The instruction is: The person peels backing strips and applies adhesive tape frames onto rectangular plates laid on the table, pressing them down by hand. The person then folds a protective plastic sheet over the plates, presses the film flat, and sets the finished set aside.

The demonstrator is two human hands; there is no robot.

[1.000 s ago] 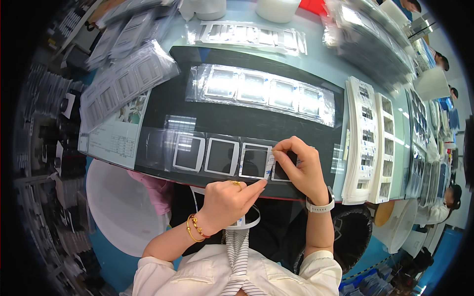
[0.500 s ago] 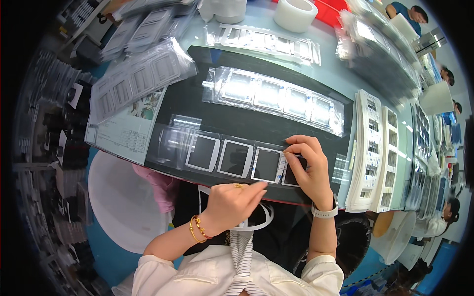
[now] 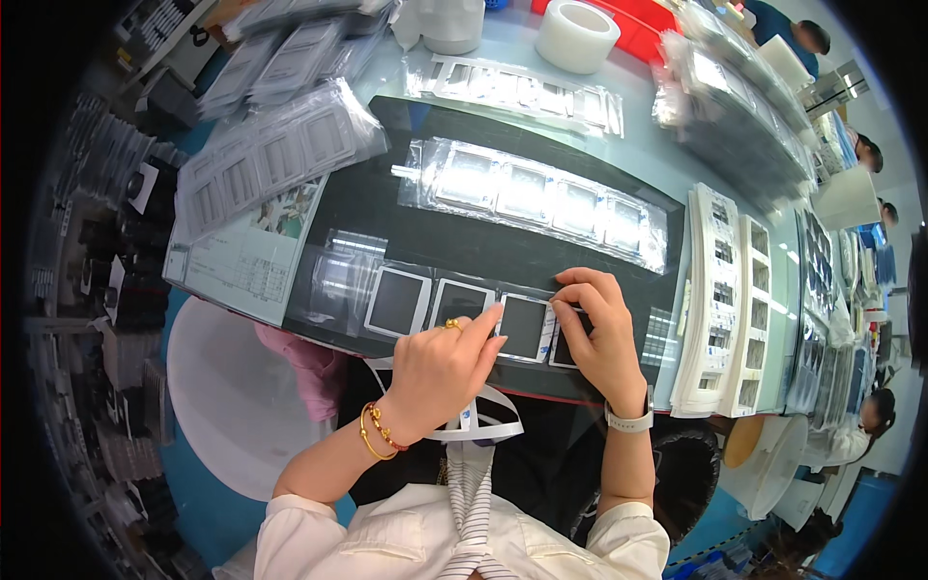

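Observation:
A clear film strip (image 3: 324, 302) carrying several dark rectangles edged in white lies along the near side of the black mat (image 3: 377, 213). My left hand (image 3: 435, 372) reaches over it, index finger stretched to the left edge of the white-edged frame (image 3: 527, 329), thumb apart from it. At that frame's upper right corner, my right hand (image 3: 607, 333) has its thumb and a finger pressed close together. What lies between those tips is too small to make out. Below my left hand, a loop of thin white strip (image 3: 498, 428) hangs at the mat's front edge.
Another clear strip of frames (image 3: 532, 198) lies farther back on the mat. Film packs (image 3: 280, 150) are piled at left, bagged stacks (image 3: 739, 116) at back right. White frame strips (image 3: 710, 300) stand to the right. A tape roll (image 3: 577, 37) and red bin (image 3: 633, 24) sit behind.
My left hand has moved left and up along the frame, from its lower edge to its left edge. My right hand stays at the upper right corner. The white loop has shifted slightly left.

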